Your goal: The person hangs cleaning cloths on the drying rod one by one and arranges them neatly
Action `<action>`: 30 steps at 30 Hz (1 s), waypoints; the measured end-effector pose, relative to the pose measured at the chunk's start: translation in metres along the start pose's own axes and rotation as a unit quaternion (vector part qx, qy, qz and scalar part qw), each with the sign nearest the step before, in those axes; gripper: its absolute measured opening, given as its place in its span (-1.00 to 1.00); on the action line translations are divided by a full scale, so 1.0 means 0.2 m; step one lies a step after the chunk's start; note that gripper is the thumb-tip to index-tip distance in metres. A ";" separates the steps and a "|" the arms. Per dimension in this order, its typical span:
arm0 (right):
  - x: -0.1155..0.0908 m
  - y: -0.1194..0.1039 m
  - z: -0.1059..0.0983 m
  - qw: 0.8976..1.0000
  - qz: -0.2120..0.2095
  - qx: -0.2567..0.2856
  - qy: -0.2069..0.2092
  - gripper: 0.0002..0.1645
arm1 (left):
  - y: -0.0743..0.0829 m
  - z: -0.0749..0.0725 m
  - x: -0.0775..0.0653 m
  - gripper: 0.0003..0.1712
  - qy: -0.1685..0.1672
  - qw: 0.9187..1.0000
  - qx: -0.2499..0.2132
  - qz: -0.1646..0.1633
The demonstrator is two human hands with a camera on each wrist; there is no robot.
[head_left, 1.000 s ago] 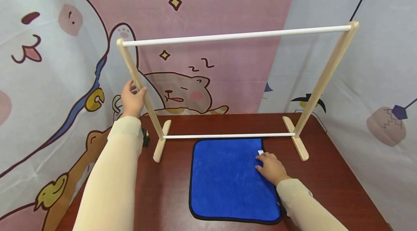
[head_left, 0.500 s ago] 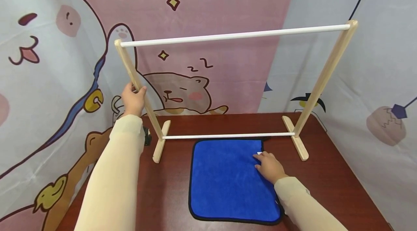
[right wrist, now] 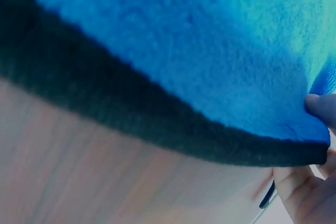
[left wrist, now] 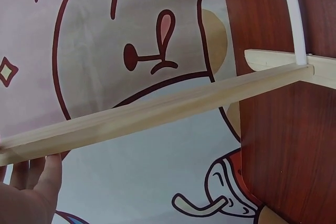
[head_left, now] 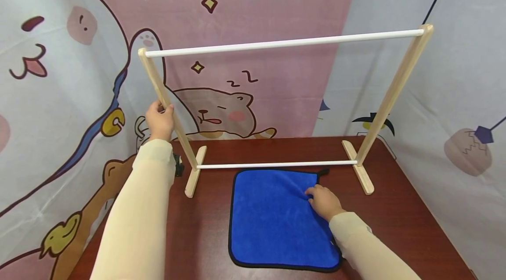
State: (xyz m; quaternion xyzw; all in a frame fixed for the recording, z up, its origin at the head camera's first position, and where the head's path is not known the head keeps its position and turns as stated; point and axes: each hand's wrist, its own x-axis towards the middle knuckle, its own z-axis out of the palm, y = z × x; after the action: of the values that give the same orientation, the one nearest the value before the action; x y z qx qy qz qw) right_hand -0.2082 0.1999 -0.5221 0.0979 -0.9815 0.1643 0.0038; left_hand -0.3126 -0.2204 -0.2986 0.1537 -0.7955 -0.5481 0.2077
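A rack [head_left: 284,44] with pale wooden posts and white rods stands on the table. My left hand [head_left: 160,122] grips its left post partway up; in the left wrist view several fingers [left wrist: 48,179] lie along the post [left wrist: 152,113]. A blue towel [head_left: 272,223] with black edging lies flat in front of the lower rod. At its right edge my right hand [head_left: 325,202] pinches the cloth, which creases near the fingertips. Up close in the right wrist view, the towel [right wrist: 210,66] runs between the thumb [right wrist: 321,107] and the fingers below the black edge.
The dark red-brown table [head_left: 399,223] reaches back to a cartoon-printed cloth wall [head_left: 253,3]. A small dark object [head_left: 178,165] sits left of the rack's left foot [head_left: 195,172], partly behind the left sleeve. The lower white rod [head_left: 276,165] spans both feet.
My left fingers have closed round the post. My right hand has shifted slightly left and taken hold of the towel's edge, which is now creased; the white label is no longer visible.
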 end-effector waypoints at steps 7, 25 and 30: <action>0.01 -0.02 -0.01 1.000 0.013 0.011 0.000 -0.83 | 0.00 -0.01 0.00 -0.54 -0.002 1.000 0.008 0.004; 0.07 -0.08 -0.09 0.991 0.009 0.065 0.120 -0.85 | 0.00 -0.02 0.01 -0.61 -0.010 1.000 0.028 0.006; 0.11 -0.12 -0.14 0.986 -0.001 0.078 0.150 -0.85 | 0.00 -0.02 0.00 -0.64 -0.003 0.999 0.031 0.011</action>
State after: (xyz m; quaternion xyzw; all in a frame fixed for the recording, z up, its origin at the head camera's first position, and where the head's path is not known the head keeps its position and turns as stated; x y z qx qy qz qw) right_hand -0.2257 0.1834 -0.4874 0.0736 -0.9539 0.2534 0.1431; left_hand -0.3105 -0.2231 -0.2969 0.1499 -0.8146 -0.5210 0.2060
